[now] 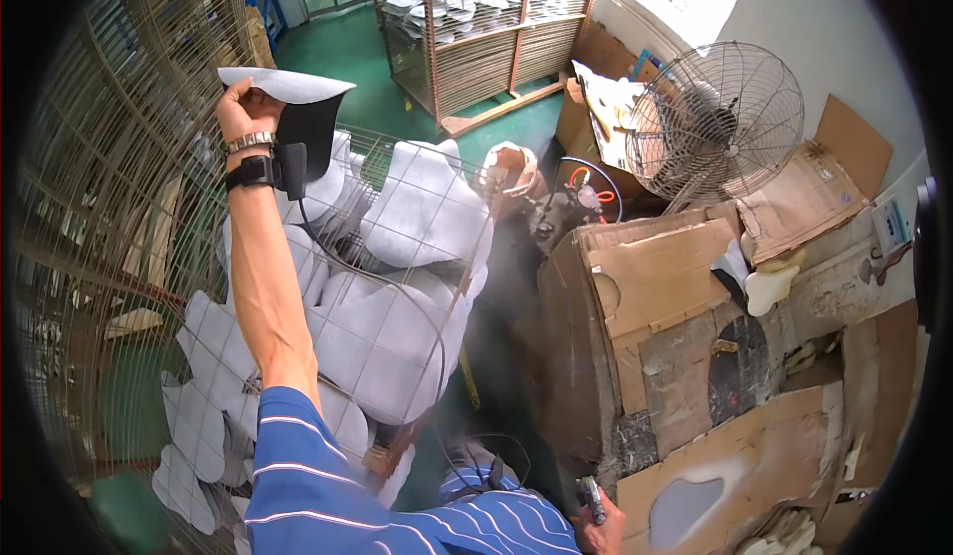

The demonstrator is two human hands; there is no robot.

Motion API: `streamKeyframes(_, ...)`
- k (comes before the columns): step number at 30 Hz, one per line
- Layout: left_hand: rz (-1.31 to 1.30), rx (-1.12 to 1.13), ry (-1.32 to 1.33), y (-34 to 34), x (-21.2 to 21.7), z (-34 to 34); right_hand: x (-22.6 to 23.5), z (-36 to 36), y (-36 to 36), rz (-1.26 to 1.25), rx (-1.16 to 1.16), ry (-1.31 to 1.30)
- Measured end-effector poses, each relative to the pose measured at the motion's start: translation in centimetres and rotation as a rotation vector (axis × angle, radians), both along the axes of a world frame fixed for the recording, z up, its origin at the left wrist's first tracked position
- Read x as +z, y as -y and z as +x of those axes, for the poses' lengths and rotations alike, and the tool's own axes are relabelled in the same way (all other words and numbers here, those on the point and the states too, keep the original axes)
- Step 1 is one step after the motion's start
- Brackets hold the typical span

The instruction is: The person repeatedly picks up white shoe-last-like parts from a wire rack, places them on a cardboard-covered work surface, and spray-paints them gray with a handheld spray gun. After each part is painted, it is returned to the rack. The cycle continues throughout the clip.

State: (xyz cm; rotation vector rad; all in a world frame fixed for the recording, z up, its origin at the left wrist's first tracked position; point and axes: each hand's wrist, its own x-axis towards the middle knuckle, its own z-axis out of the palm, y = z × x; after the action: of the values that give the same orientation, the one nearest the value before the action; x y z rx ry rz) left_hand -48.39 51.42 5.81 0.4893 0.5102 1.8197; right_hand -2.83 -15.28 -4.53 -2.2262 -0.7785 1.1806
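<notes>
My left hand (248, 110) reaches out over a wire rack, fingers closed on the edge of a curved, cut sheet piece (316, 128) that is pale grey on top and black underneath. Below that arm, the wire rack (392, 329) bears many similar pale grey cut pieces (422, 203) lying on its mesh. Low in the view, my right hand (601, 532) grips a small metal spray gun (592, 500), partly cut off by the lower edge. Beside it, a pale grey shaped piece (685, 508) lies on a cardboard sheet whitened around it.
A cardboard-covered bench (665, 346) stands at the right, with a caged fan (717, 123) behind it. Ahead, a tall rack (476, 49) holds more pieces. A bucket (509, 168) and a pot with hoses (571, 212) sit between. Stacked mesh frames (119, 188) line the left.
</notes>
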Motion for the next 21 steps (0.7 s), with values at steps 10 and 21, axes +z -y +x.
streamKeyframes(10, -0.255, 0.213, 0.089, 1.7, -15.2, -5.4, -0.7, -0.7, -0.6, -0.020, 0.062, 0.097)
streamKeyframes(21, -0.700, 0.333, -0.270, 5.6, -23.2, -4.8, -0.5, -0.1, -0.1, -0.008, 0.056, 0.090)
